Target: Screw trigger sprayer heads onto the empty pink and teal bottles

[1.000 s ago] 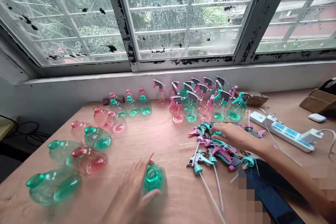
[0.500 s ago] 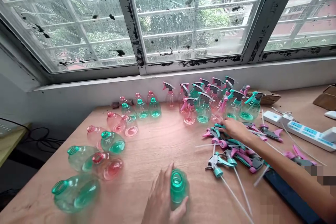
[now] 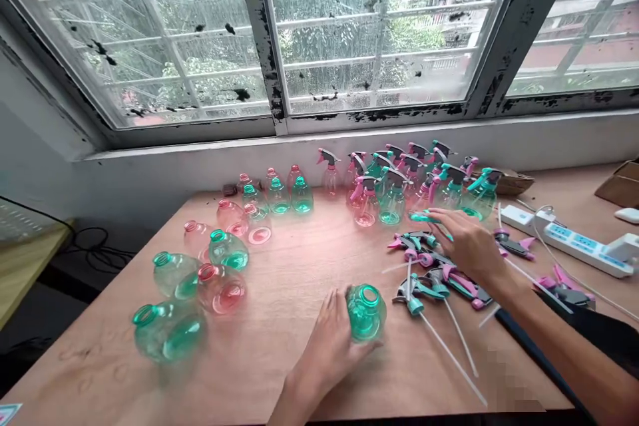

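Two bare hands work over the tabletop (image 3: 279, 346) in the head view. The left hand (image 3: 333, 333) is curved around a green bottle (image 3: 368, 319), fingers along its far left side and thumb low at the near side; the bottle's mouth is open and points up. The right hand (image 3: 469, 249) is drawn narrow above the heap of spray heads (image 3: 464, 283) and appears to grip a teal spray head (image 3: 423, 215) at the fingertips, though the fingers hide much of it.

The bottle is see-through and looks like thin plastic, so I judge it light, smooth and easily tipped — a little slippery too, and apt to give if squeezed hard. A loose wrap around the round belly, low down, should steady it best and leave the neck free. The spray head looks stiffer and just as light; its body or collar seems the sound place to hold, since the trigger could swing. The white tubes (image 3: 462, 346) on the heads lying just right of the bottle look thin and bendy — poor handles, likely to catch on their neighbours.
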The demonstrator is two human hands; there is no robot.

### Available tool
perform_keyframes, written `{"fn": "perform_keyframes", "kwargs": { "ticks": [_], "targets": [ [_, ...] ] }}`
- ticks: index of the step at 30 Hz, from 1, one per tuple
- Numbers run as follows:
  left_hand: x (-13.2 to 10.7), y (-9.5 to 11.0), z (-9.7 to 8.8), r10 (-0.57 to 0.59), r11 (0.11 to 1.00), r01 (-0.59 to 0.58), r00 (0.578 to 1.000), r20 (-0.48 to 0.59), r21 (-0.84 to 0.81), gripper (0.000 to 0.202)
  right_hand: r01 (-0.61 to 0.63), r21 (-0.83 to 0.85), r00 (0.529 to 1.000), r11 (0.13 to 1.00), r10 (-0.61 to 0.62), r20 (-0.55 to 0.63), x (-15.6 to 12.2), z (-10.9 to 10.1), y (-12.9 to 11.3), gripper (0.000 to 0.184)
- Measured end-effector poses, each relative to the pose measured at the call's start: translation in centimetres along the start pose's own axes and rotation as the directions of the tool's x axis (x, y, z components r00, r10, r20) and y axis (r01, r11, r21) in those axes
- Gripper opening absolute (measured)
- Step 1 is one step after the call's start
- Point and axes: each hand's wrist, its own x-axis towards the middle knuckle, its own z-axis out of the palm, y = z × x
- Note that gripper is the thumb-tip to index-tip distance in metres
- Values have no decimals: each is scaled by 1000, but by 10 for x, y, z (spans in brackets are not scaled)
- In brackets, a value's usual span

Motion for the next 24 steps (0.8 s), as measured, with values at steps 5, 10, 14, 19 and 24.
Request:
{"fn": "perform_keyframes", "kwargs": {
  "ticks": [5, 10, 14, 19, 24],
  "targets": [
    [-7, 0, 37, -49, 999, 51, 989, -139, 13, 89, -110, 733, 739, 671, 549, -391, -41, -46, -41, 19],
    [-16, 6, 47, -20, 1000, 21, 977, -213, 3, 89, 34, 982, 637, 187, 753, -165, -60, -83, -82, 16],
    [-27, 12, 44, 16, 1000, -20, 974, -224, -14, 88, 169, 983, 643, 73, 748, -166, -73, -95, -103, 21],
    [-47, 16, 43, 67, 997, -71, 968, -241, -8, 90, 137, 986, 647, 92, 745, -159, -99, -104, -118, 20],
    [-54, 12, 43, 76, 996, -88, 957, -280, -28, 90, 161, 985, 580, 59, 802, -143, -105, -98, -110, 25]
  ]
}}
